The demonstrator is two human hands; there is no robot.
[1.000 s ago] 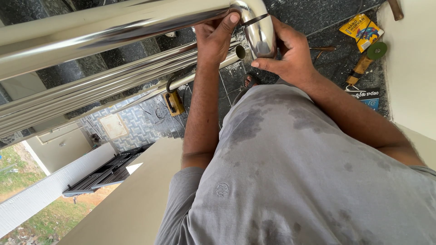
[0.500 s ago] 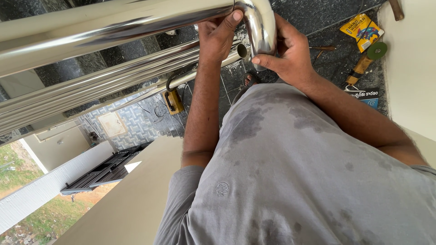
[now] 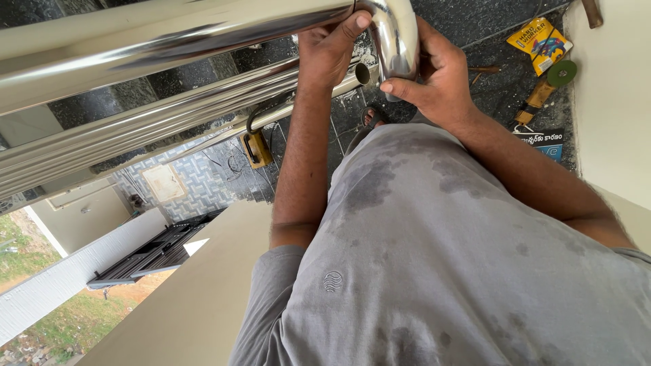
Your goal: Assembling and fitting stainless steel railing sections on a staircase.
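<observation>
At the far end of the view, just above the person's grey shirt (image 3: 434,271), both hands meet on a polished steel elbow pipe (image 3: 400,34) that curves down off the end of the top handrail tube (image 3: 169,37). That tube's long axis runs from the far left toward the elbow at upper centre, with thinner rails (image 3: 135,135) lying parallel below it. The left hand (image 3: 329,51) is closed over the joint where tube meets elbow, thumb pressed along the seam; the right hand (image 3: 441,74) wraps the elbow's downward leg from the right, fingers curled round it. Both hands touch the bend, the left on the tube side. A yellow packet (image 3: 539,44) and a green-disc tool (image 3: 546,85) lie on the dark floor (image 3: 488,27), well apart to the right.
</observation>
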